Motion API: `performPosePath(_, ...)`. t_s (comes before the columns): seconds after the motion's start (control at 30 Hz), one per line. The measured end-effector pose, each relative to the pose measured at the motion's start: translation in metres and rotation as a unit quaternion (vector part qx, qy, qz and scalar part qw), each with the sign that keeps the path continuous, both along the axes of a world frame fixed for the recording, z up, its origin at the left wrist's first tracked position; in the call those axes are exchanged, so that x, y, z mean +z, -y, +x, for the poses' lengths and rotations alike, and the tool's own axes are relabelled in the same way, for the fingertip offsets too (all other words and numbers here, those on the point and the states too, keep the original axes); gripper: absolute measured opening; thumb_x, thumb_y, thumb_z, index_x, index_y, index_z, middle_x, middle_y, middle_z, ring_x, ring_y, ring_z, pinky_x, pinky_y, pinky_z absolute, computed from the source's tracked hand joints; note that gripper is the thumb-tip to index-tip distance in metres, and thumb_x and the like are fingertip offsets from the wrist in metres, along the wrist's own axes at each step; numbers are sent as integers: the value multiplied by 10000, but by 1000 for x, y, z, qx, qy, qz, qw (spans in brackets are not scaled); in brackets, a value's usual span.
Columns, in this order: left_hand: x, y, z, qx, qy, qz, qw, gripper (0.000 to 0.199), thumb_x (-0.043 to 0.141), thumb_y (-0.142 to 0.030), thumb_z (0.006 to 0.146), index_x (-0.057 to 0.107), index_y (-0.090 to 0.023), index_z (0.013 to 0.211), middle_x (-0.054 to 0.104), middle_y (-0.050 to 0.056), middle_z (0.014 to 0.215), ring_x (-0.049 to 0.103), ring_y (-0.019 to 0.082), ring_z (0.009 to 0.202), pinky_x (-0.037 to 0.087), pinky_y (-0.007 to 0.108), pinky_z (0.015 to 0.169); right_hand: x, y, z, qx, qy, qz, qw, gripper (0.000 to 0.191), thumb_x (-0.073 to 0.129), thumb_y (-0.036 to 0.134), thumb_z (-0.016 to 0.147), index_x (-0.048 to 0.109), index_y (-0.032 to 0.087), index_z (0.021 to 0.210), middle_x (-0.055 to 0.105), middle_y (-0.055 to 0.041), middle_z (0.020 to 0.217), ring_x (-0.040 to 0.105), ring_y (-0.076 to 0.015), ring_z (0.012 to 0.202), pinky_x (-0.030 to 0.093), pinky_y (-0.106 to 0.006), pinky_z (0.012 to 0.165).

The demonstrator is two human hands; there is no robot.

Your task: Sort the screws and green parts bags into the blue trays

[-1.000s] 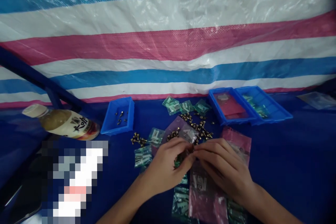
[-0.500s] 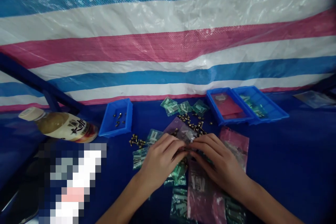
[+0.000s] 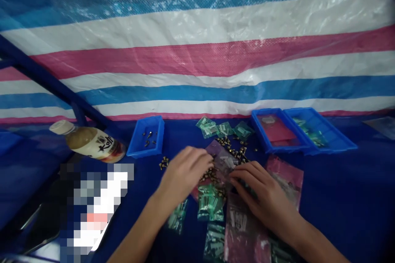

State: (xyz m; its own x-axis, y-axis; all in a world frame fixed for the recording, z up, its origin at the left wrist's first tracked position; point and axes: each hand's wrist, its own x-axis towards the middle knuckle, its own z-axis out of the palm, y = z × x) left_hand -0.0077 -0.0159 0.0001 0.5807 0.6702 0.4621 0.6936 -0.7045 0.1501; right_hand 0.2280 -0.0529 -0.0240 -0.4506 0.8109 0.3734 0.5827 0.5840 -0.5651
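Observation:
My left hand (image 3: 185, 170) is over a pile of small brass-coloured screws (image 3: 210, 174), its fingers bent and slightly blurred, so I cannot tell whether they hold anything. To its right, my right hand (image 3: 262, 191) has thumb and fingertips pressed together beside a pinkish clear plastic bag (image 3: 226, 160); whatever is in the pinch is too small to make out. Just below the pile lies a green-tinted packet (image 3: 210, 203) with pale strips inside. Under and below my right hand is a pink bag (image 3: 247, 230) with white parts in it.
A blue tray (image 3: 159, 135) with a few screws stands left of centre. Two more blue trays sit at the back right, one with a pink packet (image 3: 277, 128), the other with green packets (image 3: 313, 133). A drink bottle (image 3: 89, 141) and a pixelated area are on the left.
My hands have come apart: the left has moved up and left from their meeting point to the screws, while the right keeps its pinch. The whole view has shifted slightly.

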Motion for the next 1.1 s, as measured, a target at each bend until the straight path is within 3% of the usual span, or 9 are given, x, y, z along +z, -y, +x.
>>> performPosePath(0.07, 7, -12, -29, 117, -16, 63, 991, 168, 533, -232, 964, 633, -154, 1074, 650, 91, 1068, 563, 233, 993, 483, 389, 894, 0, -1, 2, -16, 4, 4, 1000, 142, 521, 175, 960, 585, 214, 1081, 610, -69, 1044, 530, -219, 996, 500, -388, 818)
performPosePath(0.17, 12, -25, -75, 308, -49, 106, 944, 213, 542, -319, 950, 658, -174, 1054, 640, 112, 1063, 540, 289, 995, 472, 435, 870, 2, -2, 6, -42, 11, 20, 999, 140, 536, 195, 957, 596, 210, 1083, 610, -75, 1059, 535, -224, 1017, 495, -399, 844)
performPosePath(0.23, 12, -28, -95, 366, -80, 94, 922, 241, 537, -346, 942, 673, -171, 1037, 635, 129, 1051, 536, 315, 984, 467, 452, 850, 4, -4, 8, -59, 20, 28, 998, 134, 539, 213, 957, 603, 208, 1074, 613, -78, 1058, 537, -230, 1021, 491, -403, 847)
performPosePath(0.3, 11, -28, -98, 382, -90, 82, 916, 261, 530, -350, 940, 674, -164, 1053, 633, 137, 1061, 530, 324, 989, 462, 457, 852, 4, -7, 11, -78, 32, 36, 996, 122, 543, 232, 956, 609, 209, 1056, 617, -77, 1052, 540, -235, 1018, 486, -406, 847)
performPosePath(0.4, 10, -25, -75, 331, -74, 76, 938, 252, 510, -325, 957, 666, -163, 1069, 643, 123, 1045, 528, 302, 987, 458, 447, 878, 3, -11, 16, -109, 45, 44, 992, 117, 539, 251, 958, 616, 210, 1037, 623, -75, 1037, 544, -241, 1001, 483, -407, 838)
performPosePath(0.5, 4, -19, -38, 182, -76, 19, 980, 220, 484, -285, 981, 666, -169, 1020, 654, 85, 984, 544, 245, 945, 471, 400, 881, 2, -14, 19, -130, 50, 43, 989, 121, 534, 267, 960, 622, 212, 1023, 628, -75, 1015, 548, -245, 970, 482, -408, 814)
performPosePath(0.6, -4, -11, -11, 73, -84, -42, 993, 219, 483, -271, 988, 657, -170, 1074, 648, 67, 1000, 546, 217, 936, 487, 367, 856, 3, -14, 20, -127, 51, 43, 990, 118, 532, 266, 961, 625, 211, 1011, 627, -76, 998, 548, -245, 947, 480, -406, 791)
performPosePath(0.8, -15, -6, -2, 52, -111, -78, 989, 383, 549, -128, 934, 562, -240, 1300, 616, 55, 1166, 526, 206, 972, 509, 352, 847, 2, -11, 17, -100, 61, 29, 993, 119, 522, 228, 967, 624, 205, 1024, 622, -74, 1020, 542, -228, 961, 480, -403, 816)
performPosePath(1.1, -24, -11, -2, 47, 32, -115, 992, 137, 571, -199, 941, 702, -189, 979, 695, 43, 934, 586, 185, 894, 533, 333, 794, 3, -10, 17, -92, 54, 27, 994, 128, 513, 235, 973, 630, 200, 1010, 619, -75, 1024, 547, -219, 956, 491, -400, 807)
